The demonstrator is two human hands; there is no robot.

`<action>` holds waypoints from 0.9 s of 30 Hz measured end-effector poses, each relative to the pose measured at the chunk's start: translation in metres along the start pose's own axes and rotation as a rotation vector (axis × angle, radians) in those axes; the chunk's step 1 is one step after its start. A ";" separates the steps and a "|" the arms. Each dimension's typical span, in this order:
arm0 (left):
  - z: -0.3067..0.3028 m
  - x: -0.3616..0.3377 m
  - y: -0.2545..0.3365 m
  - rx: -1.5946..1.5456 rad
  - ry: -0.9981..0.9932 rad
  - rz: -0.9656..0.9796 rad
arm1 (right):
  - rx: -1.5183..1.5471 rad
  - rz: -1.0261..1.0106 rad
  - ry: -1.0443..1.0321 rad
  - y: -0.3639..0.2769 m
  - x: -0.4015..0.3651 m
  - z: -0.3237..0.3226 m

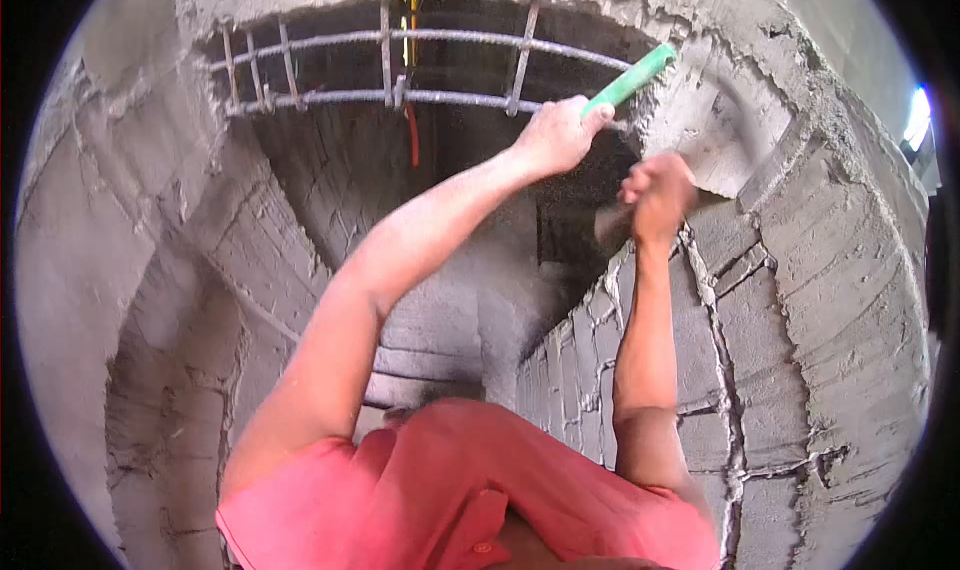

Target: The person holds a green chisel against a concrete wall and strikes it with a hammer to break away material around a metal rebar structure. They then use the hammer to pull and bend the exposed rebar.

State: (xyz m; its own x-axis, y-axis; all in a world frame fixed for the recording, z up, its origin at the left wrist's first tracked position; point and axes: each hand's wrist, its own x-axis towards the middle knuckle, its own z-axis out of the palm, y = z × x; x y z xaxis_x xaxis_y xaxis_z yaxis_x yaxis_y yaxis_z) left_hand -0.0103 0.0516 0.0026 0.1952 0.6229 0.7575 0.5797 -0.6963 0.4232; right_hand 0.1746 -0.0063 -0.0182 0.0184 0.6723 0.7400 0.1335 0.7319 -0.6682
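My left hand (560, 135) is closed around the near end of a narrow, light green board (630, 78). The board slants up to the right, its far end beside the wet, rough mortar (700, 110) at the right edge of the opening. My right hand (662, 198) is just below that mortar, blurred by motion, with its fingers curled in. A greyish blurred shape lies left of its wrist, and a dark smeared arc crosses the mortar above. What the right hand holds, if anything, I cannot make out.
Steel reinforcing bars (385, 55) cross the dark opening ahead. A red strip (413, 135) and a yellow one hang behind them. Block walls with mortared joints (740, 370) stand on the right; rough plastered walls (90, 260) are on the left. Bright light enters at the far right.
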 end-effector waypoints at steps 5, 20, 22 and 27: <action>-0.009 -0.004 0.006 0.006 -0.046 -0.073 | 0.567 -0.068 0.181 -0.035 -0.023 -0.018; -0.006 -0.002 0.004 -0.054 -0.042 -0.112 | 0.747 0.068 0.022 -0.027 -0.031 -0.024; -0.003 0.000 -0.004 -0.060 -0.042 -0.110 | 0.892 -0.265 0.003 -0.063 -0.022 -0.038; 0.002 0.000 -0.012 -0.101 -0.043 -0.115 | 0.504 -0.949 0.148 -0.117 -0.009 -0.050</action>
State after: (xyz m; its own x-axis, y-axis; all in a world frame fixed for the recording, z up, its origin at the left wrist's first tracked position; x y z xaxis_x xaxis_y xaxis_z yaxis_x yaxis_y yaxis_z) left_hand -0.0159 0.0610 -0.0032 0.1676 0.7137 0.6802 0.5180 -0.6507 0.5552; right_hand 0.2083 -0.1031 0.0573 0.2459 -0.1878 0.9509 -0.2651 0.9306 0.2524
